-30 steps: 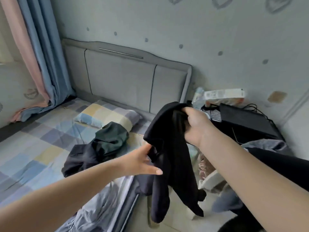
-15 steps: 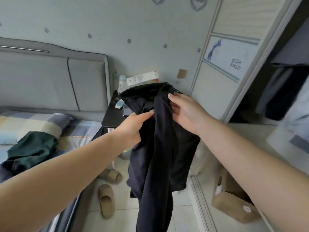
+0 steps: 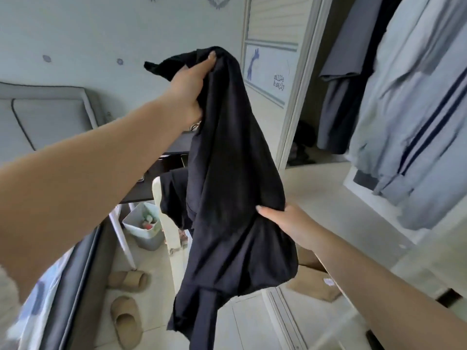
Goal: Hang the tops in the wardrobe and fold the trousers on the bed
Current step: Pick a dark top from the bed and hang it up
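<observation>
The black, limp fabric garment (image 3: 227,173) hangs bunched, so whether it is a top or trousers cannot be told. It covers the fingers of the left hand (image 3: 188,89) apart from one fingertip at its upper edge, and most fingers of the right hand (image 3: 285,221) are hidden behind its folds. It also hides much of the dark bedside table (image 3: 164,170) and the white chair frame (image 3: 166,223) behind it. The pale blue striped jacket (image 3: 414,117) in the open wardrobe (image 3: 298,84) is cut off by the right and top edges and blurred. The small lettering on the wardrobe's door panel is too blurred to read. The contents of the grey plastic bin (image 3: 145,229) are too small to identify.
</observation>
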